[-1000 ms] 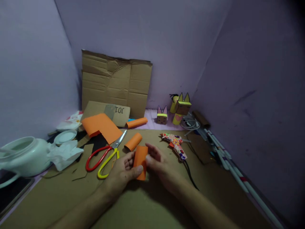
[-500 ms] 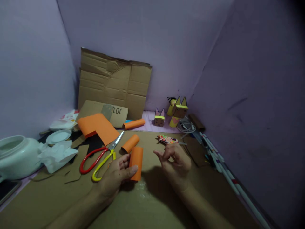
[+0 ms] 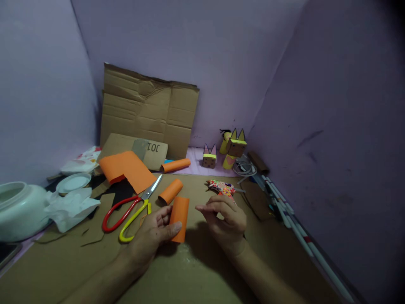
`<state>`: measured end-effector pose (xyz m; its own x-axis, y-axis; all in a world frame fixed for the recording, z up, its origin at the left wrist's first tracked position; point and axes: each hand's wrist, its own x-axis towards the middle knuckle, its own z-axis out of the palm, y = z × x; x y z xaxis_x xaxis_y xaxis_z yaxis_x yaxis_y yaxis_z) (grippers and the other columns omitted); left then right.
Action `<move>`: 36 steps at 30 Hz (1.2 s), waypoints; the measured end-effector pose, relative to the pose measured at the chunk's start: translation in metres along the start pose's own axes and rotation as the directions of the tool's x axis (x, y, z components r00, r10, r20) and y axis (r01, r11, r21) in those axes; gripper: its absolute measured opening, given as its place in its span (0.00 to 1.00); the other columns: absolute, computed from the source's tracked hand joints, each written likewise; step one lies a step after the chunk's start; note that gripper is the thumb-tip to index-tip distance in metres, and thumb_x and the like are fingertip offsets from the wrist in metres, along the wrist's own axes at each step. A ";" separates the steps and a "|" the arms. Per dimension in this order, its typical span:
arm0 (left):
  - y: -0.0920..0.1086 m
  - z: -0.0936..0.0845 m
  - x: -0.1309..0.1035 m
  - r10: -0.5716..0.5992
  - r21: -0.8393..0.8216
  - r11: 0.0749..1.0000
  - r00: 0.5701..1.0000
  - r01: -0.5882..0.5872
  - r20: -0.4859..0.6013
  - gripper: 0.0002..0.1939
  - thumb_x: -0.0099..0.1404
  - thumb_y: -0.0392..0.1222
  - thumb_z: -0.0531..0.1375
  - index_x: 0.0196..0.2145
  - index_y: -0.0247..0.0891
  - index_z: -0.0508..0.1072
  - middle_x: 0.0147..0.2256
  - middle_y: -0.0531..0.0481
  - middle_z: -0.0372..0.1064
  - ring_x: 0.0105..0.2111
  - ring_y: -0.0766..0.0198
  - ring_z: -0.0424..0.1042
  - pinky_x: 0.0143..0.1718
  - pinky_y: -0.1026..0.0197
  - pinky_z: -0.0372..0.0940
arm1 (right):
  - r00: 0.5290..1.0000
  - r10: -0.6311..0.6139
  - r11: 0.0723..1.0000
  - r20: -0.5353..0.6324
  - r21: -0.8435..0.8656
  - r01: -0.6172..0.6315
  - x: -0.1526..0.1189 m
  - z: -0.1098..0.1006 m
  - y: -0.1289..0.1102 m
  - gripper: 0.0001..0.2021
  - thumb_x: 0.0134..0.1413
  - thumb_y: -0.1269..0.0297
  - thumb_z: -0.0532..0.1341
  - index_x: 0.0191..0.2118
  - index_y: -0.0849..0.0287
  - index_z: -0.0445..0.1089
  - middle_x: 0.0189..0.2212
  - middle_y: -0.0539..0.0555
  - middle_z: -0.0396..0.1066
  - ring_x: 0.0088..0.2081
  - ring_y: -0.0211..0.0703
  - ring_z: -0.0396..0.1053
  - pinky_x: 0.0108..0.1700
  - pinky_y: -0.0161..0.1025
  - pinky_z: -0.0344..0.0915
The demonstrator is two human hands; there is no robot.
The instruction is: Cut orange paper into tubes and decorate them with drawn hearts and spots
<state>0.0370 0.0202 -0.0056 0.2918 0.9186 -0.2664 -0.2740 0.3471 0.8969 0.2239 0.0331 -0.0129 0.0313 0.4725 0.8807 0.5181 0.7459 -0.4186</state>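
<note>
My left hand (image 3: 158,230) is closed around an orange paper tube (image 3: 180,217), thumb across its near side, the tube tilted almost upright above the cardboard. To its right, apart from the tube, hovers my right hand (image 3: 223,217), thumb and forefinger tips pinched together; anything between them is too small to make out. Just beyond that hand lies a flower-patterned glue gun (image 3: 221,186), its handle partly covered by the fingers. A second orange tube (image 3: 171,191) rests behind the held one. Scissors (image 3: 139,204) with red and yellow handles lie left of it, blades apart.
Orange paper (image 3: 133,169) and a third tube (image 3: 176,165) lie farther back. Cardboard sheets (image 3: 148,114) lean on the wall. Small cardboard animal figures (image 3: 236,147) stand at the back right, near a coiled cable (image 3: 245,167). A white pot (image 3: 23,211) sits at left.
My right hand has shifted left, closer to the tube, and its forefinger has straightened toward the thumb. The left hand keeps its hold on the tube. The view has turned slightly.
</note>
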 end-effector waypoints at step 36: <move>0.000 0.000 -0.001 0.015 0.078 0.997 1.000 -0.013 -0.025 0.31 0.49 0.44 0.71 0.49 0.32 0.71 0.45 0.39 0.75 0.47 0.50 0.73 0.45 0.58 0.69 | 0.990 0.139 0.987 -0.004 0.080 -0.138 0.000 -0.003 0.003 0.11 0.53 0.75 0.62 0.33 0.51 0.78 0.25 0.51 0.78 0.28 0.43 0.75 0.31 0.39 0.72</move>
<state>0.0369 0.0192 -0.0048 0.2649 0.9280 -0.2620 -0.2051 0.3197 0.9251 0.2281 0.0341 -0.0132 0.1061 0.5697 0.8150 0.4391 0.7085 -0.5525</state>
